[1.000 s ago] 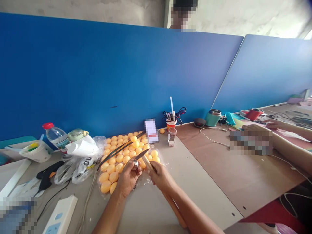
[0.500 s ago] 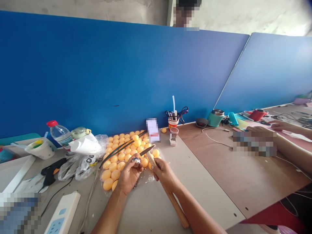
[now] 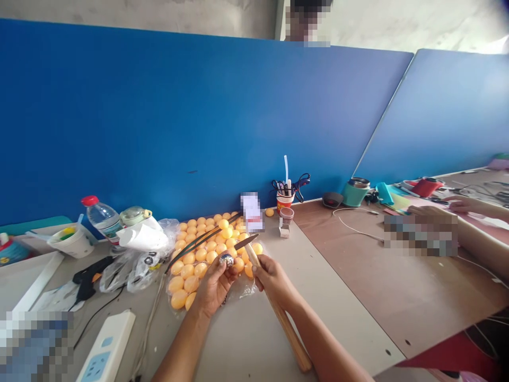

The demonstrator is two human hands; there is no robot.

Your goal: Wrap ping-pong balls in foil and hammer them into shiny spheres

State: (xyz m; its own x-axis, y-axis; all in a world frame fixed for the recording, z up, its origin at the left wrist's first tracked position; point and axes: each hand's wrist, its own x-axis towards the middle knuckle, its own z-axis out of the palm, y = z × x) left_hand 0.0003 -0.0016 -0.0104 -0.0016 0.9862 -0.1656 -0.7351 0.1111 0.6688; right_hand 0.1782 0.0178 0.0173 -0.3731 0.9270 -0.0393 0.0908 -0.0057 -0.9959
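Observation:
My left hand point(image 3: 217, 286) is closed around a small shiny silver ball point(image 3: 226, 260), which shows at its fingertips. Under that hand, a bit of dark beaded chain point(image 3: 224, 301) is partly hidden. In my right hand point(image 3: 274, 278) is a wooden-handled hammer point(image 3: 293, 339), gripped near its top. Its narrow, dark, pointed metal head point(image 3: 245, 242) sits crosswise, close to the ball but apart from it. Behind both hands lies a clear bag of orange balls point(image 3: 201, 255), with dark straps point(image 3: 199, 239) across it.
To the left are a power strip point(image 3: 105, 347), a black glue gun point(image 3: 88, 278), plastic bags point(image 3: 139, 268), a bottle point(image 3: 101, 217) and a cup point(image 3: 71, 240). A pen cup point(image 3: 285, 201) stands at the blue partition point(image 3: 178, 116). A co-worker's hands point(image 3: 429, 211) are at the right.
The view has shifted slightly, so the scene sits a little further right. Both hands keep their holds; the silver ball has turned or tilted a little in my left fingers.

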